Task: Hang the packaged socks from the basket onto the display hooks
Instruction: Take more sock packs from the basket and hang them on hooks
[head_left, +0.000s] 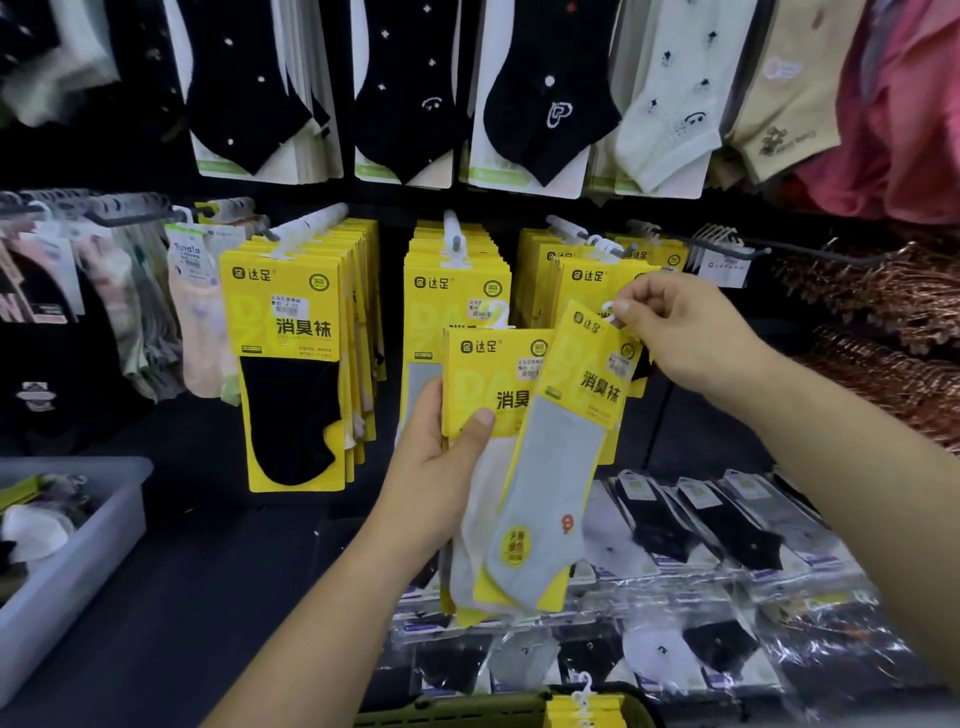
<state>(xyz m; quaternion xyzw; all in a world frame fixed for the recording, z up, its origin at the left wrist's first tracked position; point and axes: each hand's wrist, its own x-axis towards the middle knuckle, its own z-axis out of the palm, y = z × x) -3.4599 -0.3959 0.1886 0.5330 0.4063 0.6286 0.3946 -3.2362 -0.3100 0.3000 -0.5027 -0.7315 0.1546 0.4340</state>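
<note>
Both hands (436, 483) (685, 338) on sock packs (558, 457)

The person's left forearm (322, 613) and right forearm (857, 447) are bare as far as they show, as are the left hand (436, 467) and right hand (691, 332). The left thumbnail (485, 417) is short, rounded and plain.

My head view is dim overall, and the dark shelving swallows detail. The yellow sock packs (283, 312) read bright and sharp at centre. Overhead glare streaks the clear-wrapped socks (727, 571) at lower right. The edges bow and smear, and the grey bin (78, 545) looks soft.
</note>
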